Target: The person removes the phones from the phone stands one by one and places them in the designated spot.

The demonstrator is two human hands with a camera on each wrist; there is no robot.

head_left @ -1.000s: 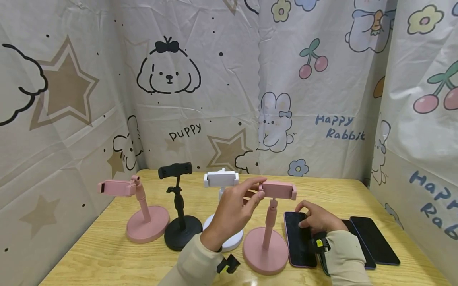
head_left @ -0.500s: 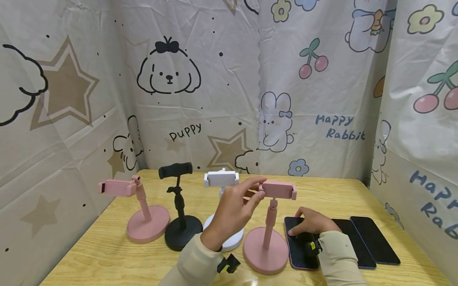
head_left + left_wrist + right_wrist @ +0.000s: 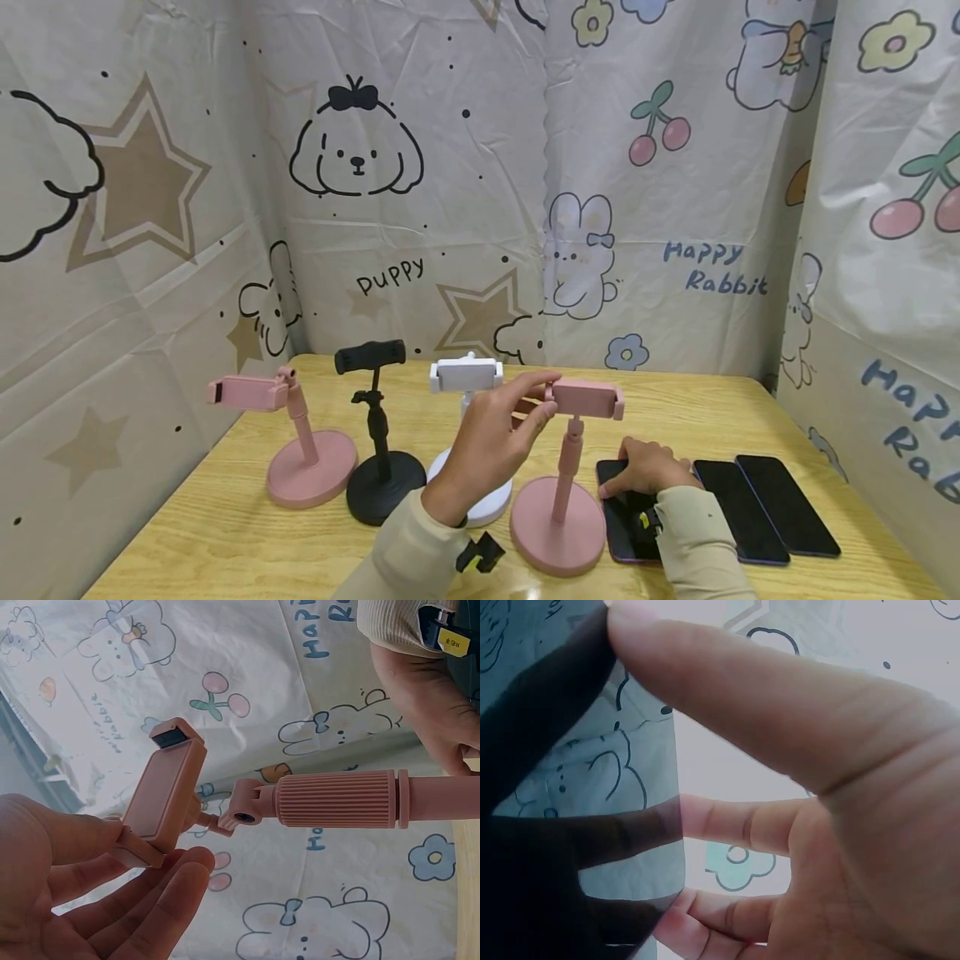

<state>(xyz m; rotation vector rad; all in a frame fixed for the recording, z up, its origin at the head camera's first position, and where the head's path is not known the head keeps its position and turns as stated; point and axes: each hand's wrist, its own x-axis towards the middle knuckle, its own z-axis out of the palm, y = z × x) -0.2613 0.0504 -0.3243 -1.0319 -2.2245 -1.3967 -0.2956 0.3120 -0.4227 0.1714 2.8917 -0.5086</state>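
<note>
My left hand pinches the left end of the pink clamp on top of a pink phone stand. In the left wrist view the thumb lies on the clamp's end jaw, fingers behind it; the clamp tilts on its ball joint. My right hand spans a dark smartphone lying on the table right of that stand. Its thumb is at the phone's left edge, the fingers at the far edge. In the right wrist view the glossy screen mirrors the fingers. The hand and cuff hide part of the phone.
Two more dark phones, a middle one and an outer one, lie to the right. Leftward stand a white stand, a black stand and another pink stand. A printed curtain surrounds the wooden table.
My right hand has slid left and slightly nearer over the phone, its thumb moving from the screen to the left edge. The phone shifted slightly nearer. My left hand keeps its grip.
</note>
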